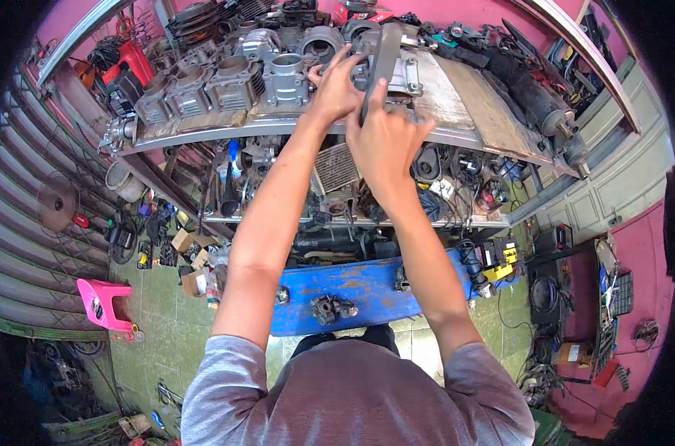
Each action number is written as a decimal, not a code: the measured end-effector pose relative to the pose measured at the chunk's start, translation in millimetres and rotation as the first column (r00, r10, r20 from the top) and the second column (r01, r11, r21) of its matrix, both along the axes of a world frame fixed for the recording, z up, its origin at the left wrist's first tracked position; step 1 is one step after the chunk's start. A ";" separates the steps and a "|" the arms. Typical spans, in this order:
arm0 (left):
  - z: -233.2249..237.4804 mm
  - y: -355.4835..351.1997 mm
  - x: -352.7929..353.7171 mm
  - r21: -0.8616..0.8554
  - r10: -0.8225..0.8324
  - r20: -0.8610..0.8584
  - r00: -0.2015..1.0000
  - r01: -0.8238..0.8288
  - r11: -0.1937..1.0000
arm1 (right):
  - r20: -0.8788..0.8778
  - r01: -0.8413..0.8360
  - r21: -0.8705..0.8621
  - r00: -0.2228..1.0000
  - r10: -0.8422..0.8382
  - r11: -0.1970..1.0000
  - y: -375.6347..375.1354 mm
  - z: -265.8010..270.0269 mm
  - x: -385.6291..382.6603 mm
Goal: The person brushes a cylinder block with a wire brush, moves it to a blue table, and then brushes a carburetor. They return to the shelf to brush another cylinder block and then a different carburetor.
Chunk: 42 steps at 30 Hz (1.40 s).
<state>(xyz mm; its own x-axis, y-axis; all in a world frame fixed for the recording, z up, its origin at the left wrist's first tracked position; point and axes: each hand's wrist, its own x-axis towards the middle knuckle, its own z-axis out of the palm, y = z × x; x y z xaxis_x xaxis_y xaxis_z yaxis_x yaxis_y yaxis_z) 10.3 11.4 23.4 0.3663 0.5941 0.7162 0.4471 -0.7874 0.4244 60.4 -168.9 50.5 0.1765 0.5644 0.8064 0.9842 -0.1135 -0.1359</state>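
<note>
A long, flat grey metal bar (386,53), shaped like a flat file, stands tilted over the shelf's front edge. My right hand (391,137) is closed around its lower end, index finger stretched along the bar. Just left of it, my left hand (336,93) has its fingers apart, with the thumb side close to the bar. Behind my hands sit grey cast-metal engine parts, among them a cylinder block (286,80) to the left and a casing (406,76) partly hidden by the bar.
More finned cylinder blocks (233,83) line the shelf (456,97) to the left; exhaust mufflers (549,111) lie at right. Below stands a blue bench (367,286) bearing a carburetor-like part (331,309). A pink stool (107,301) is on the floor at left.
</note>
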 end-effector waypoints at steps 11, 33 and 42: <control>0.8 -0.3 -1.3 0.011 0.003 -0.009 1.000 -0.003 1.000 | -0.085 0.019 -0.145 0.996 -0.032 0.989 13.8 8.7 9.4; 6.9 6.3 0.4 0.012 -0.035 0.018 0.999 0.035 0.999 | -0.016 -0.018 -0.069 1.000 0.017 0.997 -3.6 3.5 10.2; 18.1 -6.8 -3.0 -0.015 -0.064 -0.016 0.998 0.064 0.998 | -0.050 -0.040 -0.083 0.998 0.036 0.996 7.8 8.3 18.7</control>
